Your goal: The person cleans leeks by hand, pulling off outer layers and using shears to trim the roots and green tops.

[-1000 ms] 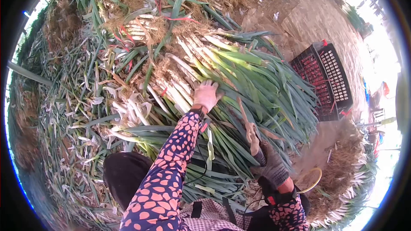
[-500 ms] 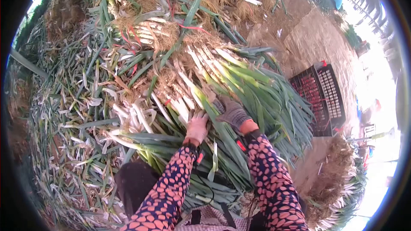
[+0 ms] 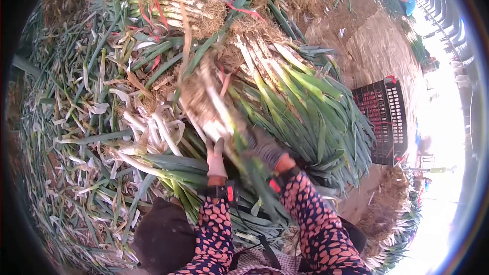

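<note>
My right hand (image 3: 266,148), in a dark grey glove, is closed round the green part of a bunch of green onions (image 3: 215,99). The bunch's white stems and brown roots point up and are smeared by motion. At the lower left of those stems is my left hand (image 3: 215,159), in a pale glove, its fingers against the white part and seemingly gripping it; the fingertips are partly hidden. Beside my right hand lies a broad pile of green onions (image 3: 310,107), leaves toward the lower right. Loose green onions (image 3: 173,165) lie left of my left hand.
Tied bundles (image 3: 188,12) with red strips lie at the top. A black plastic crate (image 3: 384,117) stands at the right. Leaf scraps (image 3: 91,147) cover the left ground. More green onions (image 3: 392,239) are at lower right; a person in blue (image 3: 409,2) is far off.
The bunch under my hands has lifted and shifted left, its root end now blurred. Both hands moved left with it, and my left hand turned from lying on top to its side.
</note>
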`<move>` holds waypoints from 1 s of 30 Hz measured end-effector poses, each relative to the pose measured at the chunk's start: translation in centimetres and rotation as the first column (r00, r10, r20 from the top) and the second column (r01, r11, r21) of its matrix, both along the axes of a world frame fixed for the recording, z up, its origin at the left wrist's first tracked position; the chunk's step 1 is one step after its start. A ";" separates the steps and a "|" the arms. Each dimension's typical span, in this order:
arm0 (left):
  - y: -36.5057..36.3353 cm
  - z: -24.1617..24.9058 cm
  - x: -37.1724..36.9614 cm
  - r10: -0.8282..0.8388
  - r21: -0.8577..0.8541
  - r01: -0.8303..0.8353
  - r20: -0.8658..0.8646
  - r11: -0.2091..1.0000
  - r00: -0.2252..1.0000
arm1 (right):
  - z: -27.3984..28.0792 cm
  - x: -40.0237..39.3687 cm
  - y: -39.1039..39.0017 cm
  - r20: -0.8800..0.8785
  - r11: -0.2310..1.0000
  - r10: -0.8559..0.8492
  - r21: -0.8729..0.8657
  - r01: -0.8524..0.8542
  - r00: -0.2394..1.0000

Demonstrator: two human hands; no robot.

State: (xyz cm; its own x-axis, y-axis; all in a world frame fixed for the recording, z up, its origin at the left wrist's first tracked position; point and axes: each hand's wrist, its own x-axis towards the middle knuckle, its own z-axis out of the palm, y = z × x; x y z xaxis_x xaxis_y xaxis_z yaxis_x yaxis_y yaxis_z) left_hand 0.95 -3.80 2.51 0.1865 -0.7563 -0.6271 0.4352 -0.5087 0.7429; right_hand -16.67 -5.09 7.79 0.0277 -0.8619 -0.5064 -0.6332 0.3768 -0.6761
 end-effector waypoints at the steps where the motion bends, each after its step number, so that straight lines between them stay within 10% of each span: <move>1: 0.9 -4.8 0.7 -0.012 -0.107 0.010 -0.016 0.994 1.000 | 1.3 2.5 0.8 -0.039 0.996 0.078 0.050 -0.076 0.996; 2: 2.6 -13.9 2.7 0.001 0.099 0.015 -0.161 0.995 0.987 | 2.4 5.0 1.8 -0.072 0.982 0.164 0.111 -0.156 0.984; 4: 2.6 -4.0 4.3 0.132 0.059 -0.129 -0.710 0.990 0.691 | 1.9 9.3 4.5 -0.243 0.986 0.161 0.073 -0.148 0.957; 5: 3.7 -10.9 6.8 0.003 -0.015 -0.022 -0.757 1.000 0.653 | 2.0 10.3 5.2 -0.323 0.988 0.156 0.051 -0.147 0.933; 12: -4.2 5.3 1.4 0.038 -0.256 -0.091 -0.207 0.962 0.978 | 6.5 6.5 1.9 -0.113 0.917 -0.114 -0.395 0.061 0.987; 17: -12.0 4.1 1.5 0.061 -0.246 0.017 0.308 0.969 0.949 | 4.1 3.2 -5.5 0.385 0.895 -0.307 -0.194 0.402 0.870; 20: -11.2 7.4 -1.6 0.119 -0.284 0.242 0.839 0.928 0.531 | 10.3 -1.9 -7.8 -0.170 0.887 -0.270 -0.426 0.176 0.948; 22: -10.2 9.0 -5.9 0.264 -0.589 0.206 0.610 0.781 0.747 | 11.8 -7.4 -9.2 -0.347 0.861 -0.254 -0.506 0.048 0.903; 24: -9.7 10.8 -8.8 0.115 -0.495 0.469 0.767 0.731 0.632 | 12.3 -13.3 -10.0 -0.469 0.771 -0.303 -0.632 -0.076 0.830; 27: -11.6 12.0 -13.3 0.225 -0.617 0.641 0.777 0.457 0.588 | 12.6 -22.0 -10.5 -0.498 0.835 -0.390 -0.545 0.071 0.775; 30: -15.8 15.0 -18.9 -0.082 -0.362 0.869 0.908 0.338 0.410 | 14.0 -26.0 -9.5 -0.481 0.877 -0.464 -0.365 0.312 0.743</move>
